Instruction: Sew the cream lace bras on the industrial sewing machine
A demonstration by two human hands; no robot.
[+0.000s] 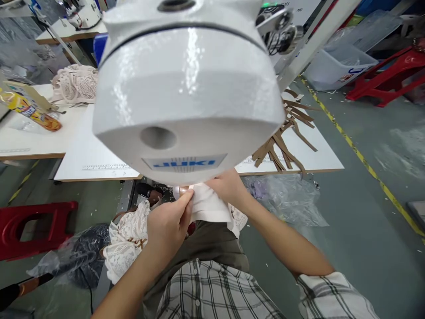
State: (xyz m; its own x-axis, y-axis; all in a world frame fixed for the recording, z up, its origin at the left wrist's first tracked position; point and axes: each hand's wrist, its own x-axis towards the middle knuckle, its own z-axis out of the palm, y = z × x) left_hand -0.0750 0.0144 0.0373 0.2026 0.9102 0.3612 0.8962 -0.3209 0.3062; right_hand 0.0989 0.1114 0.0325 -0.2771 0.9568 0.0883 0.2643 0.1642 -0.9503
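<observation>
A white sewing machine head (189, 93) with a blue label fills the upper middle and hides its needle area. Just below it, my left hand (169, 221) pinches the left edge of a white fabric piece (210, 206) between thumb and fingers. My right hand (230, 190) grips the upper right of the same fabric, its fingertips partly hidden under the machine head. The fabric hangs over my lap. White lace fabric (128, 248) with brown trim is bunched beside my left forearm, and more lace shows under the right side of the white piece.
Brown strips (285, 137) lie on the white table (318, 155) at right. A drink bottle (31, 113) and a lace pile (75, 84) rest at left. Red stools (36, 230) stand on the floor, with plastic bags (288, 199) and a clear bin (341, 66) at right.
</observation>
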